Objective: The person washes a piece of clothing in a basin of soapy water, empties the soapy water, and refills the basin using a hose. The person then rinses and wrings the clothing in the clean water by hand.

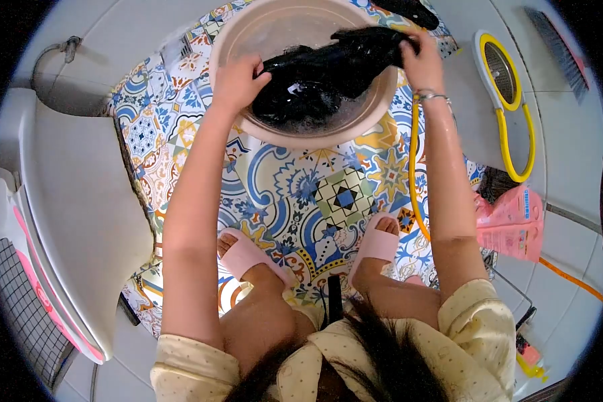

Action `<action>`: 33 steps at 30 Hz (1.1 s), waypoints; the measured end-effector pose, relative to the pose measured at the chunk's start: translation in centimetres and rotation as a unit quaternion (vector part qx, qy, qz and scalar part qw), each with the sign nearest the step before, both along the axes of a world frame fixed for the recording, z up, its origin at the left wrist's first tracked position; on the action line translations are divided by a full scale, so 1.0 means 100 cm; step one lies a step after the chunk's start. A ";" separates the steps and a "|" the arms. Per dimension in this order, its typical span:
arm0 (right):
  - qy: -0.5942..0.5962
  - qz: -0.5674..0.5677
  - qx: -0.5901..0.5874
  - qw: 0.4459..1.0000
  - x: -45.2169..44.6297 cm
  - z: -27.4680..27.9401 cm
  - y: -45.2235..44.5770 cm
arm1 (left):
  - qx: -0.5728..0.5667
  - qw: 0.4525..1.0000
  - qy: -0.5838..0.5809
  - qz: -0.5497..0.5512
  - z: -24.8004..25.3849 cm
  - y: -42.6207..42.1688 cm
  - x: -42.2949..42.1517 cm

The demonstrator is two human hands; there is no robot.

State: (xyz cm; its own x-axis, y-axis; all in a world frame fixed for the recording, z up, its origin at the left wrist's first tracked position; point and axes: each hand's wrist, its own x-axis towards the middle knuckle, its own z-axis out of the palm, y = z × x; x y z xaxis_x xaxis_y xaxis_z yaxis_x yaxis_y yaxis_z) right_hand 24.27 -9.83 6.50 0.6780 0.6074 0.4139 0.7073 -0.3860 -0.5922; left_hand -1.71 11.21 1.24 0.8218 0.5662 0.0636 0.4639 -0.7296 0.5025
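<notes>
A wet black cloth (321, 77) is stretched between my two hands over a round beige basin (308, 141). At the cloth's left end, my left hand (242, 82) has its fingers closed on the fabric. My right hand (419, 57), with a bracelet at the wrist, grips the raised right end near the basin's right rim. The cloth's lower left part hangs in the basin, where cloudy, foamy water (268, 40) shows. Its underside is hidden.
Patterned tiles (295, 181) cover the floor around my pink slippers. An orange hose (414, 174) runs beside my right forearm. At the right are a yellow-rimmed item (502, 77), a brush (557, 50) and a pink pouch (512, 224). A white fixture (94, 201) stands left.
</notes>
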 end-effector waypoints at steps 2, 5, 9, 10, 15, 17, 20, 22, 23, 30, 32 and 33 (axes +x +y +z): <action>-0.127 0.053 -0.153 0.979 -0.001 -0.027 -0.003 | -0.052 0.997 -0.009 -0.047 -0.005 0.000 -0.001; -0.058 0.179 -0.140 0.972 -0.028 -0.043 0.006 | -0.068 0.994 0.019 -0.078 0.000 -0.012 -0.001; -0.041 0.261 -0.148 0.953 -0.057 -0.063 0.018 | -0.054 0.987 0.010 -0.149 0.011 -0.033 -0.002; -0.080 0.269 -0.152 0.948 -0.065 -0.068 0.020 | -0.045 0.985 -0.002 -0.165 0.015 -0.040 -0.002; -0.071 0.264 -0.249 0.929 -0.080 -0.066 0.023 | -0.138 0.963 -0.079 -0.218 0.025 -0.049 -0.004; -0.023 0.258 -0.215 0.942 -0.071 -0.063 0.020 | -0.121 0.970 -0.101 -0.187 0.011 -0.045 -0.010; 0.007 0.264 -0.099 0.959 -0.065 -0.051 0.017 | -0.065 0.994 0.031 -0.082 0.003 -0.033 -0.018; 0.062 0.287 -0.015 0.956 -0.062 -0.035 0.020 | -0.002 0.997 0.055 -0.049 -0.002 -0.029 -0.020; 0.059 0.282 0.005 0.958 -0.065 -0.019 0.022 | 0.040 0.997 0.008 -0.062 -0.005 -0.029 -0.021; 0.094 0.171 0.192 0.962 -0.074 0.036 0.019 | 0.018 0.983 -0.182 0.023 0.063 -0.014 -0.003; 0.219 0.180 0.312 0.907 -0.067 0.034 0.019 | -0.022 0.968 -0.244 0.047 0.089 -0.017 0.002; 0.255 0.186 0.347 0.883 -0.065 0.035 0.018 | 0.006 0.958 -0.282 0.043 0.099 -0.017 0.006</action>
State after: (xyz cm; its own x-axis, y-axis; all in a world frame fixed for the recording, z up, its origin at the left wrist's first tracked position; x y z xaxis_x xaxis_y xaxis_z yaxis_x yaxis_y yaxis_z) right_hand 17.74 -7.99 9.98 0.6904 0.5476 0.4727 0.2816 0.3985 -0.8729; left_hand -1.14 9.53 11.13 0.6051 0.6268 0.4909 0.1796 -0.7082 0.6828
